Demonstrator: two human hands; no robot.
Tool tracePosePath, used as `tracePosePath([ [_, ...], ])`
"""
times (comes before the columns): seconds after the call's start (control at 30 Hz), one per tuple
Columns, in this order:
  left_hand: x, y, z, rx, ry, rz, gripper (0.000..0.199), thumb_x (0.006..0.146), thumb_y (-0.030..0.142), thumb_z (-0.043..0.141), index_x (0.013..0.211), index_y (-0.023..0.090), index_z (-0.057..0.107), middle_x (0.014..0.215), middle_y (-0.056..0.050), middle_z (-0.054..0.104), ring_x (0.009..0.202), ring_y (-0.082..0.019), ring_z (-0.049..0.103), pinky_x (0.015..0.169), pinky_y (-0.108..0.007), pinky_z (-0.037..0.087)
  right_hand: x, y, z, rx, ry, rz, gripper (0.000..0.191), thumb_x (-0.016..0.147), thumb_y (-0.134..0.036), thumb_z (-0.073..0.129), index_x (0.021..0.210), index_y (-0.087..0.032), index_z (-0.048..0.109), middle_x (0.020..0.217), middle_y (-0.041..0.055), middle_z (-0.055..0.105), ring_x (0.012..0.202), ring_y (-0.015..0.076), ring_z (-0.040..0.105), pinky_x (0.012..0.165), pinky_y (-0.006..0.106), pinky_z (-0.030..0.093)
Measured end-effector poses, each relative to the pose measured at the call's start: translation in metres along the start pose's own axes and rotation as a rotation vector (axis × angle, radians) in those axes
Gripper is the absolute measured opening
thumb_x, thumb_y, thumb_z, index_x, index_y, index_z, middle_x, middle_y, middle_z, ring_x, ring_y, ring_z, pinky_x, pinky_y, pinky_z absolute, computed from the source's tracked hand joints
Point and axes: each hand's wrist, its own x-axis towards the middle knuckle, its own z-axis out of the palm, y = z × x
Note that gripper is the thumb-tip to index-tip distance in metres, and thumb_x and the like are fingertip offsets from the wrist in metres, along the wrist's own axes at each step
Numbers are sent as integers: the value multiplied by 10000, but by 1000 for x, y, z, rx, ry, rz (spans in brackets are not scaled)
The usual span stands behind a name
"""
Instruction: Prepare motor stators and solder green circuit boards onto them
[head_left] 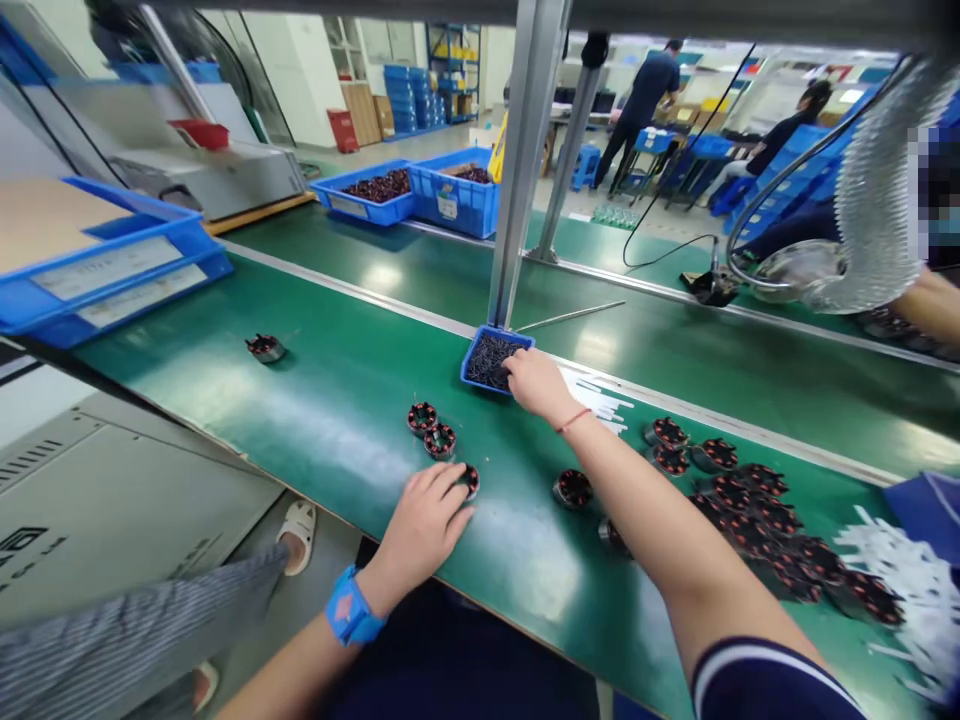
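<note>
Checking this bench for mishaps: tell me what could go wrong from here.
The right hand is at the small blue tray; a snag might scatter its thin black pieces. The left hand is on a wound ring near the front edge of the green bench; a slip could push it off. The right forearm partly hides another ring and might knock it.

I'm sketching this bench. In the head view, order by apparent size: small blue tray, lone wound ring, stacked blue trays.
1. Stacked blue trays, partly out of frame
2. Small blue tray
3. Lone wound ring
</note>
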Motion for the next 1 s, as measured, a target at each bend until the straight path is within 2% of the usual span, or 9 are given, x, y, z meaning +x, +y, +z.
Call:
tracePosePath([
  [0.1,-7,-2,-15,-69,-86,39,133,911,238,501,983,187,600,1187,-79,595,1079,-251,518,908,-423,447,31,-3,12,-57,-40,56,222,918,-205,471,1023,-86,626,1028,139,642,974,235,589,882,401,441],
  [0.23,3,-4,-28,-81,-96,12,180,926,255,479,1047,169,580,1070,-84,622,972,-236,536,838,-405,447,38,-4,20,-115,-82,87,278,915,-347,543,1052,-115,608,1057,81,632,982,198,602,898,420,465],
  [0.33,20,-3,-22,-15,-121,9,191,915,235,485,1048,165,603,1005,-85,631,941,-254,536,811,-415,438,36,-6,17,-132,-111,94,306,909,-360,554,1087,-115,601,1109,94,620,1032,212,591,923,437,460],
  [0.5,37,-4,-2,5,-166,11,243,915,173,436,863,183,672,823,-63,631,829,-230,550,780,-391,432,41,-9,12,-118,-162,95,300,900,-351,571,1076,-111,608,1118,98,619,1029,211,595,917,433,470],
  [0.6,43,-4,3,-123,-160,23,257,910,173,436,862,196,688,800,-55,643,805,-209,550,782,-369,436,42,-7,13,-102,-161,98,304,903,-359,565,1086,-119,605,1132,94,616,1035,212,593,918,437,469],
  [0.67,47,-1,3,-248,-204,13,244,898,185,452,854,201,691,798,-48,656,811,-205,557,782,-361,442,40,-5,13,-90,-149,97,314,907,-370,555,1099,-126,601,1148,93,611,1050,216,586,927,444,460],
  [0.8,56,8,8,-518,-292,-104,184,860,234,499,798,180,664,810,-43,655,831,-199,585,781,-331,455,35,-2,8,-53,-107,86,314,918,-379,527,1113,-142,593,1150,81,608,1056,214,575,929,443,443],
  [0.9,57,10,19,-720,-311,-205,196,867,298,498,791,171,625,763,-23,635,743,-171,585,698,-274,456,30,-3,-3,-11,-74,86,243,940,-293,459,1054,-138,607,1106,80,627,1022,207,580,897,398,433],
  [1.0,54,9,28,-822,-288,-253,231,887,340,476,784,170,592,735,-9,614,721,-159,568,684,-253,442,6,-8,-15,41,-48,78,239,924,-206,395,1019,-140,604,1087,91,644,969,199,586,831,326,413],
])
